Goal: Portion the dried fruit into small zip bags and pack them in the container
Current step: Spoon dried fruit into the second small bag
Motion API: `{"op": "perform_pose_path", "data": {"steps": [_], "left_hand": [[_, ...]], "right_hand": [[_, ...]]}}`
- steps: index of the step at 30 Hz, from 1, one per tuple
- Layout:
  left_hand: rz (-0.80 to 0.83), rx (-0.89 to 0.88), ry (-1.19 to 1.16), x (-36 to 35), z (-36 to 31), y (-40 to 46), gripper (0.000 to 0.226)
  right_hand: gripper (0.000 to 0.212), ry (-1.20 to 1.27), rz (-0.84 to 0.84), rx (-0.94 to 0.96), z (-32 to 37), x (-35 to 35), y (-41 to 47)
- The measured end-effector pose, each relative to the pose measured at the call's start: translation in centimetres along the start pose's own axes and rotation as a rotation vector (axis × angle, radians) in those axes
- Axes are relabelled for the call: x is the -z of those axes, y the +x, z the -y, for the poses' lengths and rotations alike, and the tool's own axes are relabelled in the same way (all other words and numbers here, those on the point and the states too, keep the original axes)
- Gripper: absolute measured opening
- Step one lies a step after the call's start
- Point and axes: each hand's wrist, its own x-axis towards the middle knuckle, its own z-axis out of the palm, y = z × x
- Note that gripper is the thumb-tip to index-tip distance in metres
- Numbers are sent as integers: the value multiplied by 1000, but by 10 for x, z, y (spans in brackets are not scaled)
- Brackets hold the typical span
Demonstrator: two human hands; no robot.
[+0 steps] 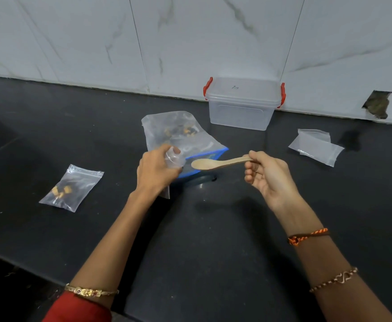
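Countertop (213, 240): dark and flat, carrying everything; a white marbled tile wall (97, 38) rises behind it.
Container (242, 103): clear plastic box with red side clips and its lid on, standing on the countertop against the wall; taken here as the landmark.
Large bag (178, 135): clear, with a blue-edged mouth, lying in front of the container and to its left; dark and orange dried fruit (181, 131) shows through its far end.
Empty zip bags (316, 146): a few small clear ones overlapping, in front of the container and to its right, well apart from the large bag.
Filled zip bag (70, 188): small, lying flat far to the left of the container and nearer the person, with a few orange and dark pieces inside.
Left hand (156, 169): fingers curled round the plastic at the large bag's mouth, gripping it.
Right hand (267, 175): thumb and forefinger pinch the spoon's handle, the other fingers loosely curled beneath.
Wooden spoon (216, 163): held level in front of the container, its bowl pointing left at the blue mouth; the bowl looks bare.
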Motion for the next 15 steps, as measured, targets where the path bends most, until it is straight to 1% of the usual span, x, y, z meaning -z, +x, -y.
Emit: {"op": "perform_pose_path", "data": {"steps": [2,4,7,9,11,13,15], "left_hand": [[-14,57,-153,2,-3,1,31],[-19,88,-249,5,-4,3,34],[-13,73,-275,6,-2,5,31],[-8,68,-272,6,-1,6,30],[-1,65,-275,6,-1,6,29],[4,51,-285,5,-1,5,29],[3,34,-305,5,0,4,29]], "right_hand": [[19,-124,-16,46,-6,-3,1],[18,-217,-43,124,-14,-7,3],[13,-286,-96,259,-28,-15,5],[12,-383,-157,382,-36,-22,7],[12,-582,-203,530,-43,-31,11],[6,-821,-177,654,-48,-43,13],[12,-1061,-150,869,-53,-58,14]]}}
